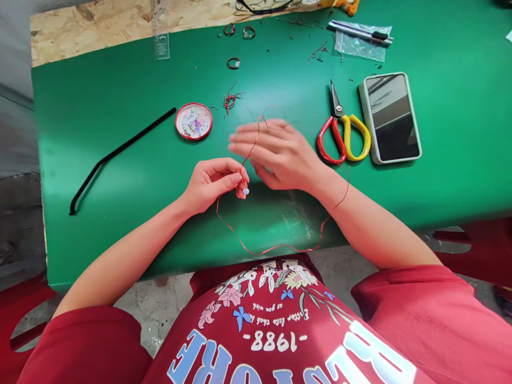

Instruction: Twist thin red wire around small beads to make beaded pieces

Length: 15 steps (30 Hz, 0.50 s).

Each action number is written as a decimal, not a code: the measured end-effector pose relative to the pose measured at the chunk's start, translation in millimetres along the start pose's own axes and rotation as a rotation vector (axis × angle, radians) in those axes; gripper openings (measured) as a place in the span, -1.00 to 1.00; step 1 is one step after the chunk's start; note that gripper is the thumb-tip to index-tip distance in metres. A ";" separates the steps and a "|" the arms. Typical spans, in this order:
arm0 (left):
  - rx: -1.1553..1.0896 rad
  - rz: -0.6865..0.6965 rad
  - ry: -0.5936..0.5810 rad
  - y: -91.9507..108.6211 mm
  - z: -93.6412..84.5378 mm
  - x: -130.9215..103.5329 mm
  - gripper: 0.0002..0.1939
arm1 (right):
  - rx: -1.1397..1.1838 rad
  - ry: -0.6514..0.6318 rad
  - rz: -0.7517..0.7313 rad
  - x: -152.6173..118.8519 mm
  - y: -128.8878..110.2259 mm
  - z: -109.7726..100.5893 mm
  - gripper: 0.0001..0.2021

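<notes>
My left hand [218, 184] pinches a thin red cord [252, 152] between thumb and forefinger, and a small pale blue bead [245, 191] shows just below the fingertips. One length of the cord rises past my right hand, while another loops down along the table's front edge and up over my right forearm. My right hand [278, 152] is beside and beyond the left one, its fingers stretched out to the left and slightly smeared by motion. No object shows in its grasp.
On the green table [132, 218] lie a round bead dish [194, 121], a knotted red cord [231, 101], a bead ring [233, 63], scissors [339, 109], a phone [391, 118], a black bent rod [120, 152] and a clear ruler [161, 45].
</notes>
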State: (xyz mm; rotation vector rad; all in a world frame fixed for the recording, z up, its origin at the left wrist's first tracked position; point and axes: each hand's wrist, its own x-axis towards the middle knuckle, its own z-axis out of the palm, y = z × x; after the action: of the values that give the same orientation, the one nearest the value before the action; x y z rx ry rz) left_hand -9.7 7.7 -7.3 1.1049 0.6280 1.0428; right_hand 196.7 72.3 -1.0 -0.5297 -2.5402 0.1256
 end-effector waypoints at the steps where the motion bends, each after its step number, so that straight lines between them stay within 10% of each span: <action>1: -0.005 -0.016 0.004 0.5 0.3 0.4 -0.84 | 0.033 -0.018 -0.052 0.0 -3.0 0.0 -0.71; 6: -0.046 -0.043 -0.020 3.4 0.4 1.7 -0.86 | 0.025 0.008 -0.053 -5.2 0.4 5.6 -0.70; 15: -0.052 -0.002 -0.033 3.1 -1.9 2.3 -0.91 | -0.088 0.173 0.489 -10.9 20.5 18.8 -0.58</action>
State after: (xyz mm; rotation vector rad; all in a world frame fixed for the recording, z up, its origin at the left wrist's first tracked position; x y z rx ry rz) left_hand -11.5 10.9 -5.0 1.0736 0.5723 1.0317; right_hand 202.4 87.1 -26.3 -1.1382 -2.2106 0.1364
